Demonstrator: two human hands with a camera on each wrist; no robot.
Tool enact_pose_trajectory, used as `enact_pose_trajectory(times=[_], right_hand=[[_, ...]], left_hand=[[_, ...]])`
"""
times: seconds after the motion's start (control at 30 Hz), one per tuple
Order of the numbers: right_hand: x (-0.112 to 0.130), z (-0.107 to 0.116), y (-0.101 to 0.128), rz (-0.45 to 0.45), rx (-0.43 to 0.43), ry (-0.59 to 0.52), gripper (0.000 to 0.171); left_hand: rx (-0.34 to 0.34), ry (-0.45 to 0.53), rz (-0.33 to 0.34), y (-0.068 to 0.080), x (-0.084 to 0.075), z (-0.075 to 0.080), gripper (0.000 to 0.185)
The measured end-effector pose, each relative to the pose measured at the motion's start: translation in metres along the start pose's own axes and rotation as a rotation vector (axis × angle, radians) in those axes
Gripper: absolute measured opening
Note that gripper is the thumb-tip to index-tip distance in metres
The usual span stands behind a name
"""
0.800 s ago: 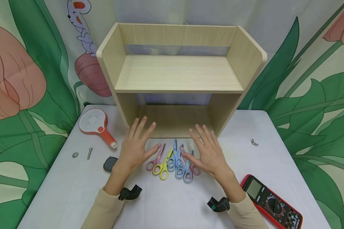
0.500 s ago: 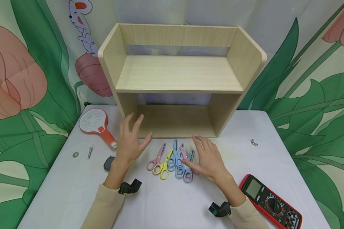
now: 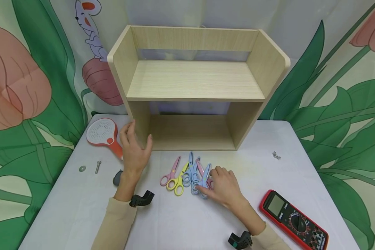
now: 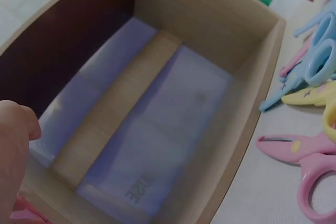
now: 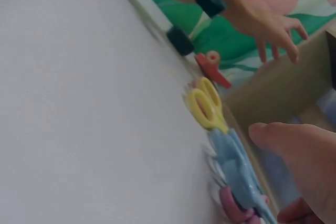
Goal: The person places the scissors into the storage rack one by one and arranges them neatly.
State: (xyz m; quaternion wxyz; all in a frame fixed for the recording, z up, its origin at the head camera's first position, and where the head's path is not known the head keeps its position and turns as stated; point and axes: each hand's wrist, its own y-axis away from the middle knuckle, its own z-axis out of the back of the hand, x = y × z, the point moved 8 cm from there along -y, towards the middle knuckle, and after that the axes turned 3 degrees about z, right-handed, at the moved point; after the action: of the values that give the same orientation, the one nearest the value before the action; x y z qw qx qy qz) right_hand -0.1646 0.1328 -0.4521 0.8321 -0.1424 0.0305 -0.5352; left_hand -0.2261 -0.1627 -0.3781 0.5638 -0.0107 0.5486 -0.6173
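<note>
My left hand (image 3: 133, 152) is at the lower left front edge of a two-tier wooden shelf (image 3: 193, 80), thumb on the inner side and fingers by the outer side of its left panel. Over the right end of a row of scissors, my right hand (image 3: 225, 185) bends its fingers down. Its thumb overlaps a pair of blue scissors (image 3: 206, 177); in the right wrist view the thumb stands apart from the fingers. Several others lie fanned out in front of the shelf, among them pink scissors (image 3: 171, 172) and yellow scissors (image 3: 177, 183).
Left of the shelf lies an orange-and-white brush (image 3: 101, 132). Near it are a bolt (image 3: 98, 167), a metal washer (image 3: 82, 168) and a dark rounded object (image 3: 117, 178). A red-and-black multimeter (image 3: 295, 220) and a small metal piece (image 3: 276, 155) lie to the right.
My left hand has moved left from the shelf's front opening to its left panel. The right hand has come down toward the blue scissors, its fingers going from spread to bent.
</note>
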Motion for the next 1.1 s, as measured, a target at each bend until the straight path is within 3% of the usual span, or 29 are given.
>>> enact_pose_trajectory(times=[0.17, 0.27, 0.53, 0.67, 0.83, 0.93, 1.1], right_hand=[[0.005, -0.013, 0.005, -0.060, 0.018, 0.048, 0.073], [0.008, -0.015, 0.007, -0.082, -0.018, 0.094, 0.079], [0.018, -0.016, 0.010, -0.032, -0.124, 0.125, 0.075], [0.016, -0.016, 0.009, -0.031, -0.104, 0.046, 0.066], [0.008, -0.014, 0.009, -0.080, -0.078, -0.131, 0.061], [0.006, -0.007, 0.008, -0.060, -0.133, -0.241, 0.058], [0.009, 0.016, -0.001, 0.099, -0.307, -0.350, 0.055]], left_hand=[[0.001, 0.036, 0.044, 0.000, 0.008, 0.000, 0.074], [0.007, 0.042, 0.048, -0.001, 0.011, -0.001, 0.074], [0.014, 0.106, 0.053, -0.003, 0.019, 0.000, 0.070], [0.026, 0.109, 0.065, -0.003, 0.022, 0.001, 0.070], [0.044, 0.110, 0.089, -0.003, 0.023, 0.002, 0.068], [0.076, 0.107, 0.116, -0.003, 0.024, 0.002, 0.068], [0.123, 0.117, 0.154, -0.005, 0.025, 0.004, 0.066]])
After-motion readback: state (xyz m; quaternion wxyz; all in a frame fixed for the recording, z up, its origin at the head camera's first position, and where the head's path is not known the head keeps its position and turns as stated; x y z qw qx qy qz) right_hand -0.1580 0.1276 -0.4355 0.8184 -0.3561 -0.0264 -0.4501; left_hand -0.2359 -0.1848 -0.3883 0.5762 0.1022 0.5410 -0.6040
